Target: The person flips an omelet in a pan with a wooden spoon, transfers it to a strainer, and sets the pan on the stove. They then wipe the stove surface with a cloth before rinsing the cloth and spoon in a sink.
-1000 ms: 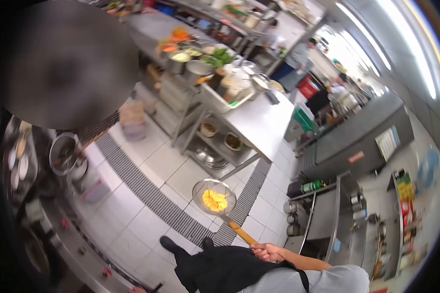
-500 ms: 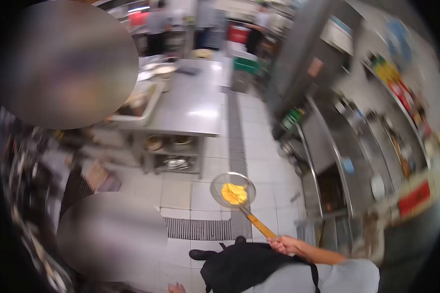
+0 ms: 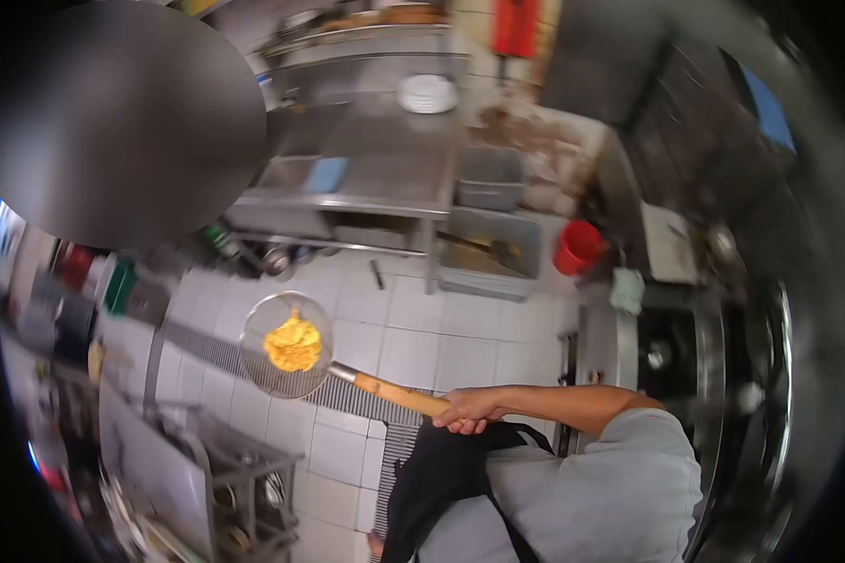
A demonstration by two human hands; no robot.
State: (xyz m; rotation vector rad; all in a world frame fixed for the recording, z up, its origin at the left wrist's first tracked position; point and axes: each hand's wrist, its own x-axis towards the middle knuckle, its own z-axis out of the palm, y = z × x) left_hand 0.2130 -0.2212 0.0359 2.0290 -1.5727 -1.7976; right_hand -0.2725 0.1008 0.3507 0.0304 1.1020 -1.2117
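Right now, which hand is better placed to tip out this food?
Likely your right hand: it grips the handle of the strainer bearing yellow food. Your left hand barely shows, away from it.

Floor of pale square tiles, dark seams, crossed by ridged drain grating. Steel counter at top centre, wall shelf above it. Grey plastic tubs beside counter's end; red bucket on floor near them. Wall behind tubs stained brown. Steel cooking range at right. Steel table with undershelf at lower left. Dark metal panels upper right, blurred.
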